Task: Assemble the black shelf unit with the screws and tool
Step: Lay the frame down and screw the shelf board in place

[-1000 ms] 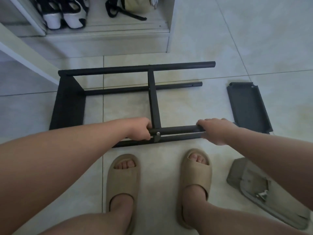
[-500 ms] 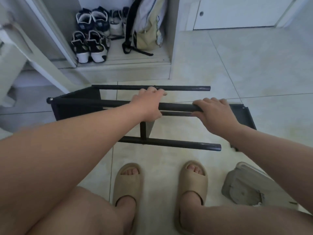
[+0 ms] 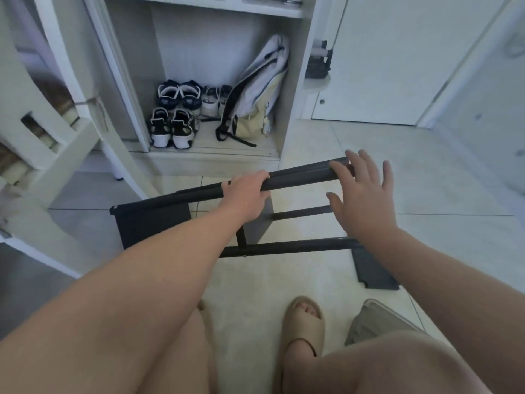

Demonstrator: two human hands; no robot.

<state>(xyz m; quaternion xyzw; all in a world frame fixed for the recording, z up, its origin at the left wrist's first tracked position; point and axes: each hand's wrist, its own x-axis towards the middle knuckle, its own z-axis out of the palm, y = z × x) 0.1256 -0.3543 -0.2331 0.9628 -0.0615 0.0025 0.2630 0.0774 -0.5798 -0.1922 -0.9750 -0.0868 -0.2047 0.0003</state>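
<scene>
The black shelf frame (image 3: 298,179) of round tubes is raised off the tiled floor, its right end tilted upward. A black shelf panel (image 3: 153,223) is fixed at its left end. My left hand (image 3: 245,194) grips the top tube near its middle. With fingers spread and straight, my right hand (image 3: 360,194) hovers at the top tube's right end, the thumb touching the tube. A loose black shelf tray (image 3: 372,271) lies on the floor under my right forearm. No screws or tool are visible.
An open white cabinet (image 3: 216,81) straight ahead holds several shoes (image 3: 173,129) and a backpack (image 3: 258,92). Its door (image 3: 56,132) stands open at the left. A grey flat object (image 3: 375,317) lies by my right foot. A white door (image 3: 383,58) is at the back right.
The frame has come up from lying flat on the floor and its right end now tilts higher. My right hand has let go of the tube and opened. The view has lifted toward the cabinet.
</scene>
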